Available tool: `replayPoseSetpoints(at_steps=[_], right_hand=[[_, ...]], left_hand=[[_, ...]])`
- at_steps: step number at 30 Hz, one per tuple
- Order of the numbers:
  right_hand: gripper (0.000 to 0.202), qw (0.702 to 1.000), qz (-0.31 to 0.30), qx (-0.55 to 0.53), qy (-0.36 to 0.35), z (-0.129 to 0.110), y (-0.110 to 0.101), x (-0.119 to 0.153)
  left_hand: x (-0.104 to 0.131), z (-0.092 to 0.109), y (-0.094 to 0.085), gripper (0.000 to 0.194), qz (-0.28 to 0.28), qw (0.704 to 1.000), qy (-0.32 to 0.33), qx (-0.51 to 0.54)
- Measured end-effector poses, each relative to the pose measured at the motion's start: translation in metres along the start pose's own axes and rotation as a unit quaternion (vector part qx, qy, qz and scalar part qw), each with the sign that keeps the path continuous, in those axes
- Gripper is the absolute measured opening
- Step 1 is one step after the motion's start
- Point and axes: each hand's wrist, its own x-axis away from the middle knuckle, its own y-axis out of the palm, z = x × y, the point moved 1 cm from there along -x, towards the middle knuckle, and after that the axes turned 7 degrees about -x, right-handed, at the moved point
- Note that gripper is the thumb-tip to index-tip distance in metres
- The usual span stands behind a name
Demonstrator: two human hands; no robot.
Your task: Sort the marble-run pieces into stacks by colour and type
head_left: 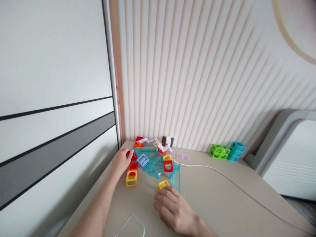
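Observation:
My left hand reaches to the left side of a toy structure, its fingers closed on a red cube block. In front of that cube, an orange block and a yellow block continue the row. My right hand is at the near side with curled fingers against another yellow cube block; its fingertips are partly hidden. Between the hands lie translucent teal pieces with scalloped edges. A blue-lilac square block rests on them. A red block with a round hole stands at right.
A pale lilac linked strip drapes over the back. Green blocks and blue blocks stand by the ribbed wall. A white cable crosses the table. A white cabinet borders the left; a grey-white appliance stands right.

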Motion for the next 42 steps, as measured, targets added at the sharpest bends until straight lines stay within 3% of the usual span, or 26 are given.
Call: replayPoseSetpoints(at_steps=[24,34,42], right_hand=[[0.020,0.999,-0.012,-0.022,0.030,0.003,-0.003,0.002],[0.021,0.999,-0.018,-0.027,0.039,0.004,-0.005,0.002],[0.021,0.998,-0.026,-0.026,0.047,0.004,-0.006,0.003]], left_hand=[[-0.001,-0.009,0.014,0.034,0.007,0.999,0.044,0.032],[0.003,-0.002,0.027,0.020,-0.026,0.998,-0.004,0.050],[0.003,0.002,0.025,0.021,-0.036,0.998,-0.027,0.044]])
